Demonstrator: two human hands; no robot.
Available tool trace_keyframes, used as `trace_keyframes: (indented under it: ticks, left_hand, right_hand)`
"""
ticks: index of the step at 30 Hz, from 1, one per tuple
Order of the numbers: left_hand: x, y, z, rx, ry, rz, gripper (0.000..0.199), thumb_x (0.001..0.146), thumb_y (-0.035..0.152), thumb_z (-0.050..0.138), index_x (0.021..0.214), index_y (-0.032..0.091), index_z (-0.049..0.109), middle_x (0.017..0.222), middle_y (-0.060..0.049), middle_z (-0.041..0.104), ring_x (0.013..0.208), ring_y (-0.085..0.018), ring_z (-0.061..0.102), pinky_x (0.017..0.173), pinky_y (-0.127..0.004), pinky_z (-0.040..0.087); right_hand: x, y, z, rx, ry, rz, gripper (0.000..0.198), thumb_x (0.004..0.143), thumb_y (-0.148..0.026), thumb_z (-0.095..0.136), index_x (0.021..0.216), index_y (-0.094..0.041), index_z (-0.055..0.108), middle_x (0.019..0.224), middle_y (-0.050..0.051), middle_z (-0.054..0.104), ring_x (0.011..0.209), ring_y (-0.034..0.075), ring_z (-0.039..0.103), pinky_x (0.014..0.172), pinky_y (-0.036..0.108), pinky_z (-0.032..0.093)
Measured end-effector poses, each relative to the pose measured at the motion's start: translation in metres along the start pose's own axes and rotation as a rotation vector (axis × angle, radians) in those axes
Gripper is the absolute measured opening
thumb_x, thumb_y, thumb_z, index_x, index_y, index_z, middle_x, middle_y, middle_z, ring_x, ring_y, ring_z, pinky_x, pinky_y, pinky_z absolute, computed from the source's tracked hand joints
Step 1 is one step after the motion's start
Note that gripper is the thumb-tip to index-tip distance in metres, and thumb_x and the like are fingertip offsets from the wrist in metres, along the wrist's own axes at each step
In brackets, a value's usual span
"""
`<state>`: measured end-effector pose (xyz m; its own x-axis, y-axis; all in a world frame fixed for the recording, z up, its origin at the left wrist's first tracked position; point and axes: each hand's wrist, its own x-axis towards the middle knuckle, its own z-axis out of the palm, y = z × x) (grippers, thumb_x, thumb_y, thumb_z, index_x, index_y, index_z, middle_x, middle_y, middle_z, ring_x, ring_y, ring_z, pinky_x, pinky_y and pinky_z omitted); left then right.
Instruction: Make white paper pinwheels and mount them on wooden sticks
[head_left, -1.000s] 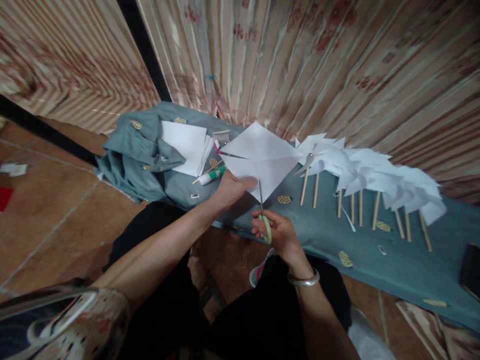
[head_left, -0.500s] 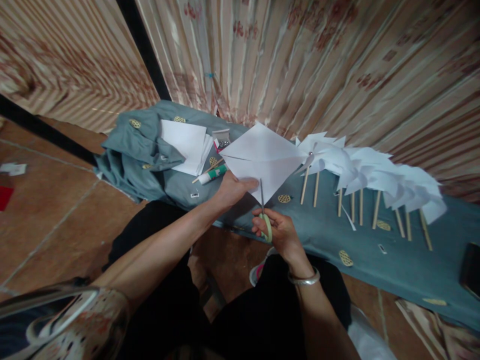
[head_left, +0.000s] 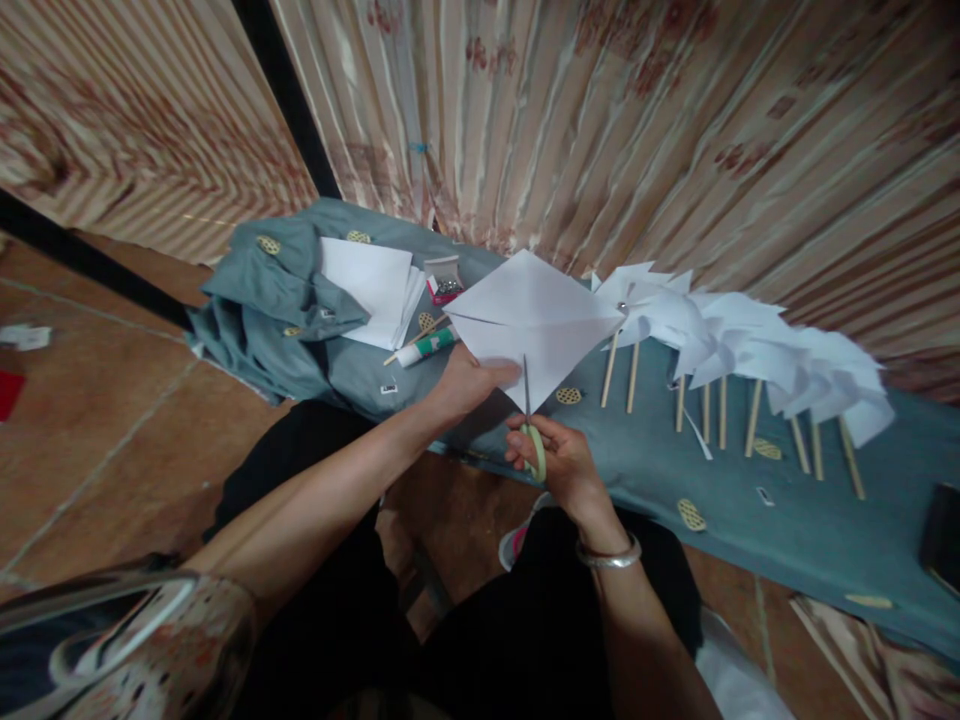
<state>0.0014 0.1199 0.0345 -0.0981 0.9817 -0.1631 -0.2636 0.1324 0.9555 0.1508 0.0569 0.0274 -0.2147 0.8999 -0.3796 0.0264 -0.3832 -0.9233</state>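
My left hand (head_left: 474, 382) pinches a square white sheet of paper (head_left: 536, 310) near its lower left edge, thumb on top and the other fingers hidden beneath. The sheet is held cornerwise like a diamond, with a crease across it and a slit running in from its left corner. Through the loops of green-handled scissors (head_left: 536, 450) go the fingers of my right hand (head_left: 559, 460). The scissor blades lie at the sheet's near corner, pointing toward its middle.
White paper pinwheels (head_left: 712, 330) on wooden sticks lie in a row at the right. On the left are a stack of white paper (head_left: 367, 285), a small box of metal pins (head_left: 444, 282) and a glue stick (head_left: 427, 346). A dark object (head_left: 943, 540) sits at the right edge.
The paper and scissors have shifted very slightly to the right and tilted a little. Both hands keep their hold.
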Motion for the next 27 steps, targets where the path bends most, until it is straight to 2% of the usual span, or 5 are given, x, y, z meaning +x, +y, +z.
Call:
trace_keyframes:
  ticks: [9, 19, 23, 27]
  left_hand:
    - [-0.0020, 0.0018, 0.0007, -0.018, -0.006, 0.001, 0.023, 0.053, 0.016, 0.075, 0.075, 0.016, 0.068, 0.075, -0.002, 0.070, 0.066, -0.015, 0.059, 0.069, -0.029, 0.048]
    - [-0.0056, -0.0013, 0.0019, -0.012, -0.063, -0.030, 0.020, 0.053, 0.020, 0.074, 0.069, 0.014, 0.065, 0.067, 0.001, 0.065, 0.060, -0.013, 0.055, 0.062, -0.026, 0.045]
    - [-0.0053, -0.0004, 0.0022, -0.036, -0.055, -0.031, 0.024, 0.052, 0.019, 0.075, 0.074, 0.014, 0.066, 0.070, 0.000, 0.066, 0.061, -0.013, 0.057, 0.064, -0.026, 0.046]
    - [-0.0060, 0.0007, 0.0028, -0.042, -0.047, -0.045, 0.024, 0.052, 0.018, 0.075, 0.074, 0.013, 0.067, 0.070, 0.000, 0.068, 0.063, -0.014, 0.059, 0.065, -0.027, 0.048]
  right_hand:
    - [-0.0013, -0.0005, -0.0004, -0.007, -0.001, -0.010, 0.038, 0.064, -0.049, 0.079, 0.086, -0.019, 0.072, 0.056, -0.001, 0.065, 0.049, 0.011, 0.055, 0.049, 0.024, 0.045]
    - [0.0000, -0.0042, 0.0016, 0.023, 0.059, 0.011, 0.050, 0.058, -0.052, 0.082, 0.091, -0.016, 0.071, 0.058, 0.000, 0.067, 0.048, 0.011, 0.056, 0.048, 0.024, 0.045]
    - [0.0001, -0.0048, 0.0023, 0.034, 0.059, 0.020, 0.049, 0.055, -0.052, 0.083, 0.086, -0.016, 0.070, 0.056, -0.001, 0.065, 0.046, 0.011, 0.054, 0.047, 0.024, 0.045]
    - [0.0010, -0.0044, 0.0022, 0.012, 0.044, 0.013, 0.048, 0.058, -0.053, 0.081, 0.086, -0.017, 0.068, 0.056, -0.001, 0.065, 0.046, 0.011, 0.054, 0.046, 0.024, 0.044]
